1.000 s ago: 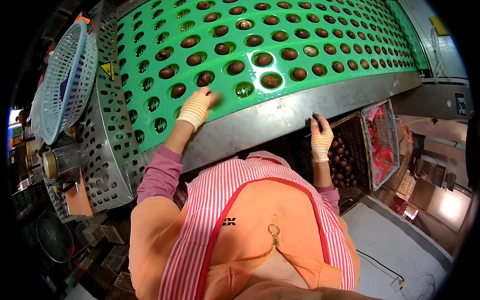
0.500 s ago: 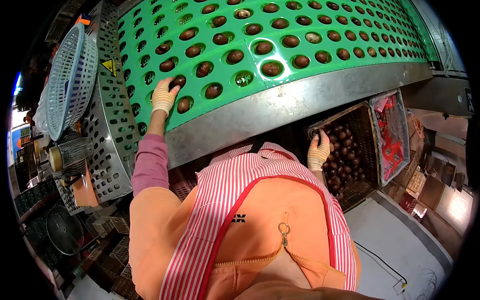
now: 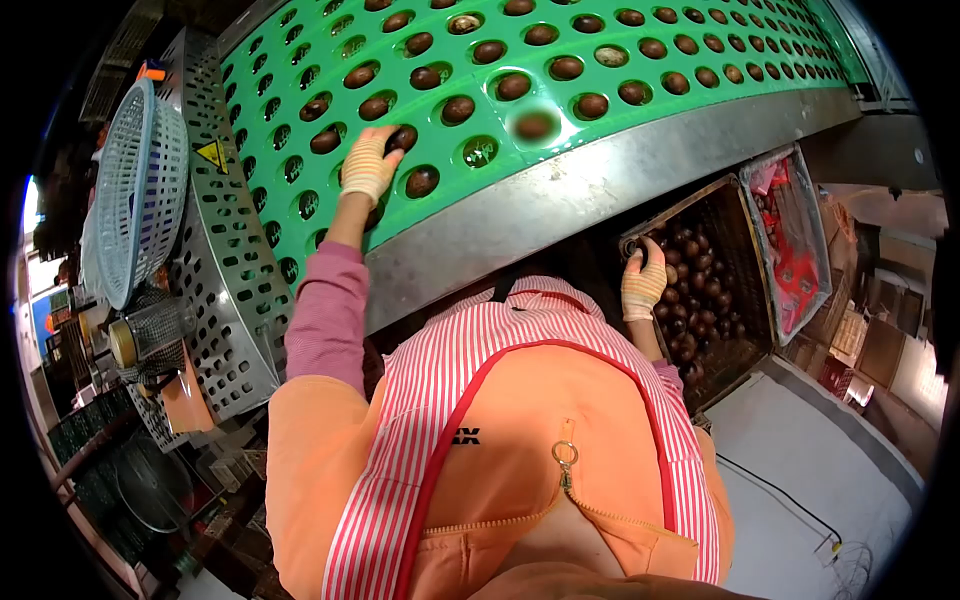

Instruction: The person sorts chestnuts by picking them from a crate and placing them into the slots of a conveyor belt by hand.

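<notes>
My left hand [image 3: 372, 168], in a striped fingerless glove, reaches over the green holed panel [image 3: 465, 205]. Its thumb and fingers close around a dark brown egg-shaped piece [image 3: 402, 138] at one of the holes. Just to the right, another such piece [image 3: 422, 182] sits in its own hole, and a similar one is partly hidden beneath my wrist. My right hand [image 3: 643, 282], gloved likewise, is over the left side of a brown crate [image 3: 748, 255] of dark pieces [image 3: 692, 290]. Its thumb and fingertips are curled together around something dark, too small to make out.
A steel edge [image 3: 600, 180] runs along the panel's near side. Perforated metal [image 3: 215, 290] and a pale blue basket [image 3: 140, 190] stand at the left. Beside the brown crate is a plastic-lined crate [image 3: 795, 245] with red packets. A cable [image 3: 780, 487] lies on the floor.
My left hand has moved right and slightly away from me, from one egg-shaped piece to another. My right hand stays at the crate. The whole view has shifted slightly.
</notes>
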A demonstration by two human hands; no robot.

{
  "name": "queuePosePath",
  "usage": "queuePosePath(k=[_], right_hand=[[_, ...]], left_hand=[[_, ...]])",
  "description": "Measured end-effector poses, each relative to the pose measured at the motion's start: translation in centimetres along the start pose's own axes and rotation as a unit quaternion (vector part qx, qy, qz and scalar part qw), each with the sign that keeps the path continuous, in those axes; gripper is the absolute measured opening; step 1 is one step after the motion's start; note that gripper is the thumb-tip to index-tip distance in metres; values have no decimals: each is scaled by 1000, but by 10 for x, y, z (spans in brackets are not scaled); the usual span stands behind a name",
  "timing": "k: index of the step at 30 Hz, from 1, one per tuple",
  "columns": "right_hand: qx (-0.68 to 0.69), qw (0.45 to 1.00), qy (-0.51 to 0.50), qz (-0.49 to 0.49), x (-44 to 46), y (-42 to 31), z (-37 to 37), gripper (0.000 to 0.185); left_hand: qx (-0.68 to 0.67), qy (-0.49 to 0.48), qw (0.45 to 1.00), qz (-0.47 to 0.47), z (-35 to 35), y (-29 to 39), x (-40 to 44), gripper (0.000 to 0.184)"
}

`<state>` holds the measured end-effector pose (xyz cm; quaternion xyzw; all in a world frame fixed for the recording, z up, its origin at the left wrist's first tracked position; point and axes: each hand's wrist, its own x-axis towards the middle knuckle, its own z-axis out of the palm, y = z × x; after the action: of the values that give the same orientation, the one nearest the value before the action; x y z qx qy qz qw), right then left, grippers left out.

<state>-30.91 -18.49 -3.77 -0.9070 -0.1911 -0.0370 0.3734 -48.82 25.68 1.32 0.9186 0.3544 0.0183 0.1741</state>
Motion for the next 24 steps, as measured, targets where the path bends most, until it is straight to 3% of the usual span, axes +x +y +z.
queuePosePath(k=[2,5,8,11,14,17,18,22,24], right_hand=[[2,1000,3,5,0,-3,-2,26],[9,1000,11,3,-1,-2,1,25],[7,1000,17,4,0,-5,-1,24],[18,1000,16,12,1,-7,-1,24],[11,1000,13,9,1,-6,-2,25],[2,1000,18,4,0,-4,2,26],[-4,1000,20,1,-1,-2,2,26],[-21,999,-7,25,-2,1,2,26],[-22,999,-12,45,-2,-7,-5,27]], left_hand=[[-25,-9,998,52,-10,-3,-9,50],[64,-8,993,-95,-31,-1,-39,46],[161,-234,938,-200,-62,21,-57,48],[17,-196,978,-64,-37,-18,-76,36],[59,-136,986,70,-41,-18,-83,37],[-45,-37,995,85,-37,-27,-60,34],[-66,-59,996,24,-42,-15,-38,34],[45,137,953,266,-24,12,64,47],[146,95,955,240,-19,44,96,55]])
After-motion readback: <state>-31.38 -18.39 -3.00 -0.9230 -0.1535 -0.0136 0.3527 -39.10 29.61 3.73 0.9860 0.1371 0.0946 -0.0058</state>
